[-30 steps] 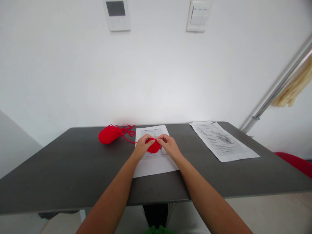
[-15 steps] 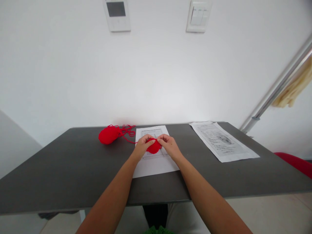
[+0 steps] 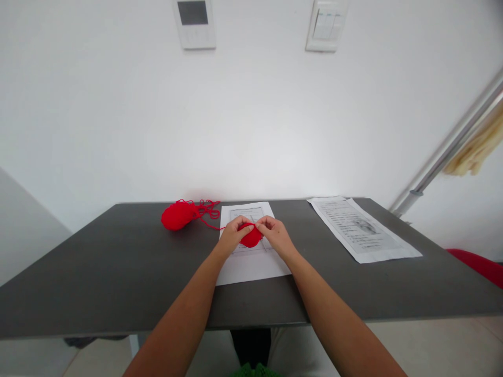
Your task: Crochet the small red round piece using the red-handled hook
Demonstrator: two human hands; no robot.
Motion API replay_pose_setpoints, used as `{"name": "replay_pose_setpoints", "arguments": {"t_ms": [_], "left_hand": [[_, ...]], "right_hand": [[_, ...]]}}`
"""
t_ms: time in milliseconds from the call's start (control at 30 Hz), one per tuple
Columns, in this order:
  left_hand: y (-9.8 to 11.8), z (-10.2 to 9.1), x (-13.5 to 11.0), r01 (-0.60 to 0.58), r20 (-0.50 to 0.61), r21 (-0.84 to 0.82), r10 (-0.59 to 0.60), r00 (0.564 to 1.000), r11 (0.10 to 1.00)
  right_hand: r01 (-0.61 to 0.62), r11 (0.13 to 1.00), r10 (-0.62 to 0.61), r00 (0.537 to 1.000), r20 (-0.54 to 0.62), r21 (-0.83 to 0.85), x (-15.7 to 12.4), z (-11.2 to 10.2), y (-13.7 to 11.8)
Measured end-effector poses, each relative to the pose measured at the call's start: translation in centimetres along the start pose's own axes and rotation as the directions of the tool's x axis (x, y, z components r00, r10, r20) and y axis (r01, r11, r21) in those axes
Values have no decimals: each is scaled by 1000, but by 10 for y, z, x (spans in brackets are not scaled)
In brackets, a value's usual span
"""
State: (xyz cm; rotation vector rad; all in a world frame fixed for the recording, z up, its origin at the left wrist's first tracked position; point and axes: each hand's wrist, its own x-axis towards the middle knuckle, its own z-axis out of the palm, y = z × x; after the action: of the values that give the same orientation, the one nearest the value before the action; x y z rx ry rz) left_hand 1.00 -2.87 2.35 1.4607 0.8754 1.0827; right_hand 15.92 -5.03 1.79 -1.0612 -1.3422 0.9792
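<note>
Small red yarn piece (image 3: 252, 239), over white paper sheet (image 3: 251, 268) | pinched by left hand (image 3: 231, 235) (nine o'clock) and right hand (image 3: 276, 235) (three) | yarn apparently being worked | steady pinch likely called for next

Dark grey table (image 3: 118, 283): red yarn (image 3: 178, 215) left, printed sheet (image 3: 247, 269) centre, other papers (image 3: 363, 230) right.

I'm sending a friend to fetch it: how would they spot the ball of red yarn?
Find the dark table against the white wall. Near the table's far edge, left of the central white sheet, sits the ball of red yarn. Unlike the red piece held between left hand and right hand, it lies untouched, loose loops spilling from its right side.
</note>
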Motion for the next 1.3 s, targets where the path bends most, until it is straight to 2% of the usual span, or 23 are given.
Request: {"name": "replay_pose_setpoints", "arguments": {"t_ms": [367,700,1300], "left_hand": [[5,0,-1,15,-11,-87,-16,1000,996],[3,-1,0,-5,-40,-61,3,999,998],[4,1,-2,18,3,-83,-18,1000,996]], "right_hand": [[9,999,-9,1000,4,33,-1,1,-2],[4,999,-5,1000,23,43,0,1,0],[18,999,-19,1000,22,51,0,1,-1]]}}
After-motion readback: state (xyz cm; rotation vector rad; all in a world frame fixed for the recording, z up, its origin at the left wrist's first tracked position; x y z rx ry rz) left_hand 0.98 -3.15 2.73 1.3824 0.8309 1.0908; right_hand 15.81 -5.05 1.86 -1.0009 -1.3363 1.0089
